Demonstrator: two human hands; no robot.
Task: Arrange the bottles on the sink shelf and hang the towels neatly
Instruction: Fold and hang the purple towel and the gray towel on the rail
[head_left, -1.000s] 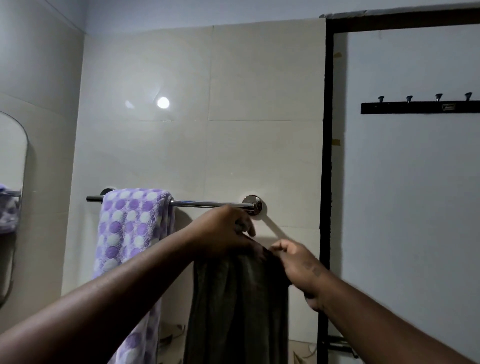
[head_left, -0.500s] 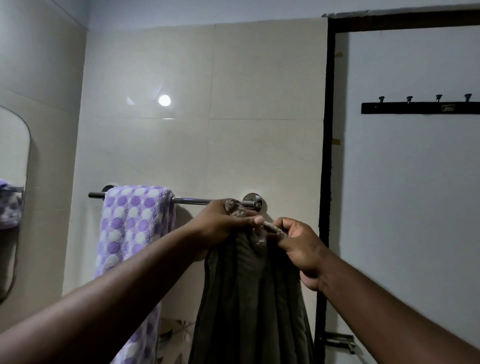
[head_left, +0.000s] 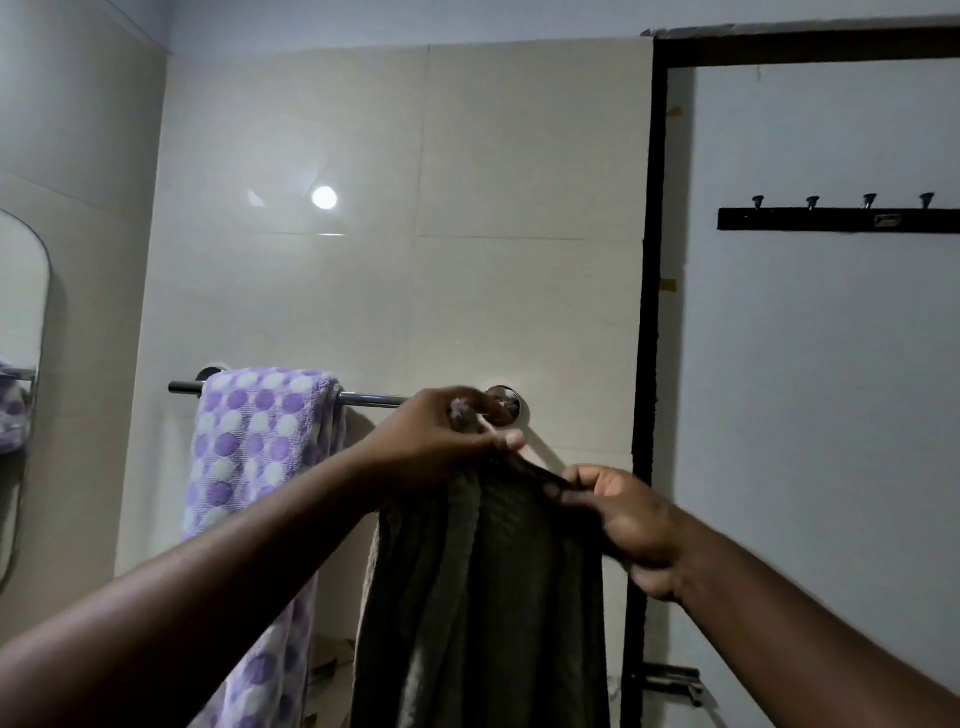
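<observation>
A dark grey-brown towel (head_left: 488, 597) hangs down in front of the chrome towel rail (head_left: 371, 399) on the tiled wall. My left hand (head_left: 441, 441) grips the towel's bunched top edge right at the rail, beside its right wall mount (head_left: 506, 402). My right hand (head_left: 623, 519) pinches the same top edge a little lower and to the right. A purple and white dotted towel (head_left: 254, 467) is draped over the rail's left part. No bottles are in view.
A black door frame (head_left: 647, 312) stands just right of the rail. On the white door is a black hook rack (head_left: 836, 218) with several pegs. A mirror (head_left: 21, 374) is on the left wall. A metal fitting (head_left: 670, 680) sticks out low by the frame.
Both hands lifted the dark towel from below the rail up to rail height. My right hand has now dropped slightly and moved right, spreading the top edge.
</observation>
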